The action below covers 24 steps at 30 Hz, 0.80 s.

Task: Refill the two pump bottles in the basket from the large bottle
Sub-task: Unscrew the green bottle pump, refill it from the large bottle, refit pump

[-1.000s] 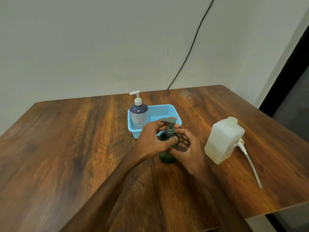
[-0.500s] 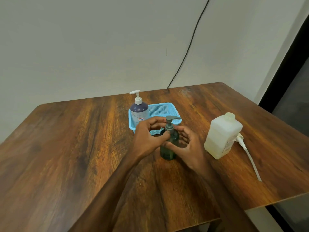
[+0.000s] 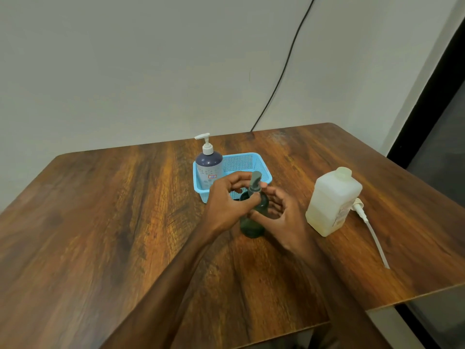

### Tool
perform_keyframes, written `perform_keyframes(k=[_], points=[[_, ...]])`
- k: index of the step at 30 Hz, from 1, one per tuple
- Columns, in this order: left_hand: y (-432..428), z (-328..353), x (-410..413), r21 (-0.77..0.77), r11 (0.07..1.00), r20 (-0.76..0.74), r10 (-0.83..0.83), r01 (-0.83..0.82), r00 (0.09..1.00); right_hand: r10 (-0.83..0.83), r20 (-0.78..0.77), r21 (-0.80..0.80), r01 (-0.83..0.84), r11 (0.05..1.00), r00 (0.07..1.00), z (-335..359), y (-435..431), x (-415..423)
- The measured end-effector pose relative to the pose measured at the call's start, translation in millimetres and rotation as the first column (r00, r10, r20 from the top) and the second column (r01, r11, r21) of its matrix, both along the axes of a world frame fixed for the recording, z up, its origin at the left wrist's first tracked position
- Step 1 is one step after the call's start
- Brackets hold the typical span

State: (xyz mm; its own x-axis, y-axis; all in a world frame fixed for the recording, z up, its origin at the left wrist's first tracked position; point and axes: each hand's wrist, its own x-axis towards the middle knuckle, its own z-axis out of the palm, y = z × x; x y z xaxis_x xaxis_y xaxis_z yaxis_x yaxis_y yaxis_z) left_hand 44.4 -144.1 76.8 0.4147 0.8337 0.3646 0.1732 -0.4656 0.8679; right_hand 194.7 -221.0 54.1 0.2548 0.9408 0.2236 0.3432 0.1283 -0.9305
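Observation:
A dark green pump bottle (image 3: pixel 251 226) stands on the table just in front of the blue basket (image 3: pixel 245 162). My left hand (image 3: pixel 226 202) pinches the collar of its grey pump head (image 3: pixel 255 183). My right hand (image 3: pixel 284 217) curls around the bottle's body from the right. A purple pump bottle (image 3: pixel 209 167) with a white pump stands in the basket's left end. The large translucent bottle (image 3: pixel 332 201), uncapped and holding pale liquid, stands to the right.
A white pump with a long tube (image 3: pixel 370 227) lies on the wooden table (image 3: pixel 100 222) behind and right of the large bottle. A black cable (image 3: pixel 281 71) runs down the wall. The table's right and front edges are near.
The grey pump head has turned, its spout swinging from pointing right toward the far side. My left fingers shifted on the collar; my right hand stays around the bottle.

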Motion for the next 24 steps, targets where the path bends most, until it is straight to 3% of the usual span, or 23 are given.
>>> perform_keyframes(k=[4, 8, 14, 16, 20, 24], points=[[-1.6, -5.8, 7.0, 0.002, 1.000, -0.078, -0.004, 0.004, 0.997, -0.005, -0.012, -0.004, 0.005, 1.000, 1.000, -0.1, 0.4, -1.5], [-2.2, -6.4, 3.8, 0.058, 0.986, 0.034, 0.152, -0.153, 0.988, -0.009, -0.001, -0.005, 0.009, 1.000, 1.000, -0.2, -0.8, -2.4], [7.3, -4.2, -3.4, 0.019, 1.000, -0.009, -0.010, 0.010, 1.000, 0.011, -0.032, -0.008, -0.011, 1.000, 0.999, 0.1, 0.3, -0.7], [5.6, -5.9, 0.2, -0.006, 1.000, -0.029, 0.006, -0.006, 1.000, 0.000, -0.029, -0.013, -0.001, 1.000, 1.000, -0.8, 1.1, -1.4], [-0.2, -3.9, 1.5, 0.126, 0.984, -0.006, 0.131, -0.130, 0.991, 0.003, -0.012, -0.003, -0.003, 1.000, 1.000, 0.2, 0.6, -2.7], [5.5, 3.7, -2.4, 0.131, 0.991, -0.050, 0.005, 0.002, 0.999, 0.031, -0.021, -0.015, -0.031, 0.999, 0.999, 2.1, 0.4, -0.4]])
